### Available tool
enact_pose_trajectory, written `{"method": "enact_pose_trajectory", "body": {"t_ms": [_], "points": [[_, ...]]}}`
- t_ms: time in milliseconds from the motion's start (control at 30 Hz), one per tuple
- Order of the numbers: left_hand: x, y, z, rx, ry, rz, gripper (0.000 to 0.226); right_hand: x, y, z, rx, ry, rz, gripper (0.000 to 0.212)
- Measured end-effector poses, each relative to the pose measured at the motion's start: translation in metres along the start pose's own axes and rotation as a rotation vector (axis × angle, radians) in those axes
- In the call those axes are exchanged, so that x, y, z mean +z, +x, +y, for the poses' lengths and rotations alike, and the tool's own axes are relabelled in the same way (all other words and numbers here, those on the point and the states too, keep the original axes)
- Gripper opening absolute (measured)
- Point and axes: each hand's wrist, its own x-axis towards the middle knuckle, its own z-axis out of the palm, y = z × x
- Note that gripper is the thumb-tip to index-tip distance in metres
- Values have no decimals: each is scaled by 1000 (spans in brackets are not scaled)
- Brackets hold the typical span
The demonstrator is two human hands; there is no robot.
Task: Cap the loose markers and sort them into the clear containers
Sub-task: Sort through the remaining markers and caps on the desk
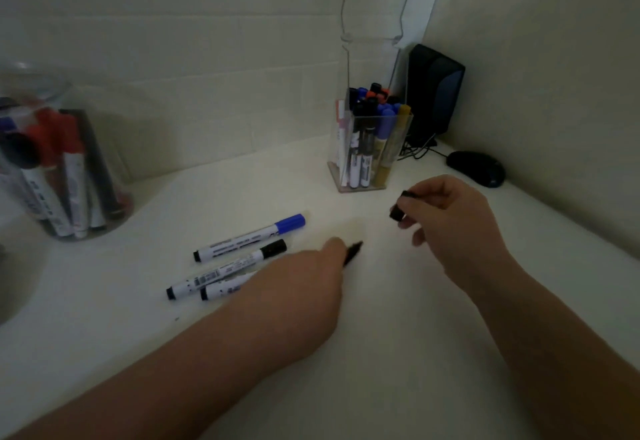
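The uncapped marker (225,289) lies mid-worktop under the left hand (298,287). Only its tail and blurred dark tip show, so I cannot tell whether those fingers grip it or merely rest on it. It looks light, stiff and slick, best held by the barrel near the tip while the right hand (446,218), pinching the cap (397,209), presses on.

The cap (398,210) in your right fingers (427,197) was black. Left of your left fingers (330,251) lay a white blue-capped marker (249,237) and a white black-capped marker (225,271). The third marker (221,290) you held was white with black ends, on a white desk (381,353).
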Motion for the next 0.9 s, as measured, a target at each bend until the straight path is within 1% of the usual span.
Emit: {"method": "enact_pose_trajectory", "body": {"t_ms": [67, 133, 167, 233, 300, 367, 467, 567, 667, 833, 900], "points": [[-3, 0, -1, -62, -90, 127, 10, -6, 6, 2, -9, 123, 70, 12], [-8, 0, 1, -78, -205, 225, 34, -7, 7, 0, 54, 299, 20, 16], [-10, 2, 3, -79, -258, 234, 43, -4, 5, -1, 103, 399, -32, 17], [-10, 6, 3, -100, -365, 182, 46, 3, 0, -1, 181, 571, -130, 17], [-11, 7, 1, -91, -364, 158, 47, 11, -4, -1, 214, 684, -194, 15], [-9, 3, -3, -87, -352, 208, 48, 16, -8, -3, 224, 757, -228, 14], [-11, -3, -6, -40, -438, 266, 49, 18, -12, -6, 228, 814, -234, 13], [-14, -5, -8, -4, -479, 339, 29, 16, -14, -10, 197, 819, -252, 15], [-14, -3, -9, 9, -429, 398, 38, 15, -17, -13, 139, 788, -286, 18], [-13, -2, -10, 25, -379, 495, 26, 17, -22, -15, 49, 780, -285, 31], [-13, -1, -10, 38, -362, 544, 23, 19, -23, -15, 20, 786, -281, 27]]}}
